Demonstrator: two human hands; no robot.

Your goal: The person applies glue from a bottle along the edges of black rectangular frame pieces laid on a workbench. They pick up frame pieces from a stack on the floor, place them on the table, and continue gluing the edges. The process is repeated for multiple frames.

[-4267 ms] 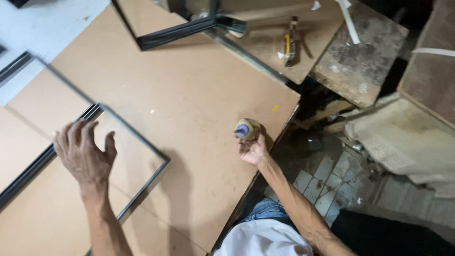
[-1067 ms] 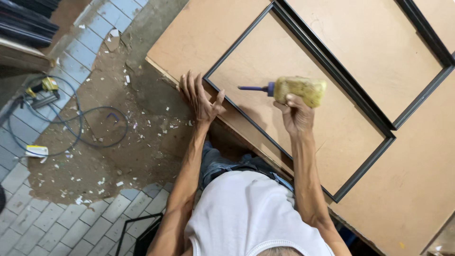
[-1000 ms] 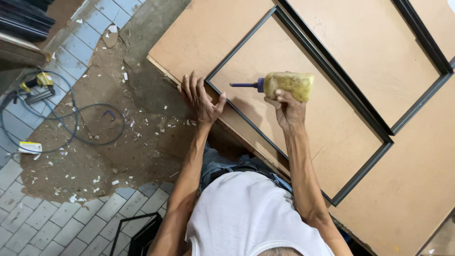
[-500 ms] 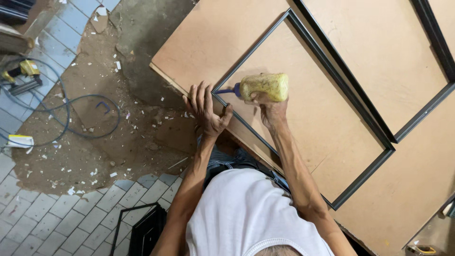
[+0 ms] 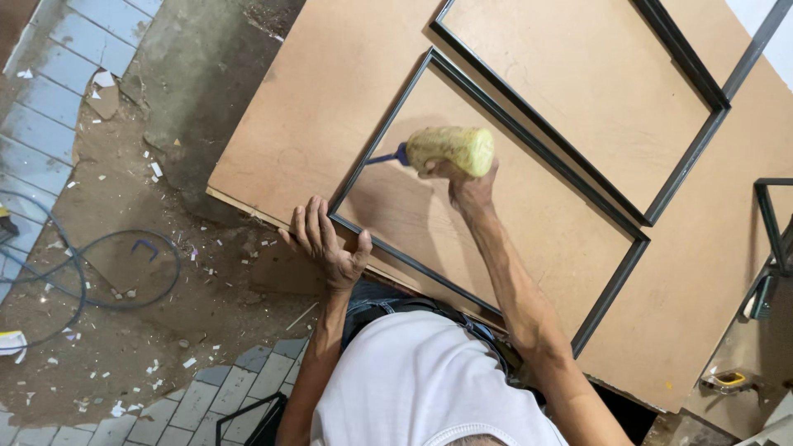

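Observation:
My right hand (image 5: 465,183) grips a yellowish squeeze bottle (image 5: 450,148) with a blue nozzle. The nozzle tip points at the left rail of a dark metal frame (image 5: 504,118) that lies flat on a brown board (image 5: 322,91). My left hand (image 5: 324,245) rests with fingers spread at the near corner of that frame, by the board's edge. A second dark frame (image 5: 686,78) lies just beyond the first on the same board.
A blue cable (image 5: 124,272) loops on the dirty, debris-strewn floor at the left, beside grey paving tiles (image 5: 49,107). A third dark frame piece (image 5: 772,219) shows at the right edge. A yellow tool (image 5: 727,380) lies at the lower right.
The bottle has moved left along the frame, its nozzle now at the left rail. My left hand stays at the frame's near corner. The view has shifted.

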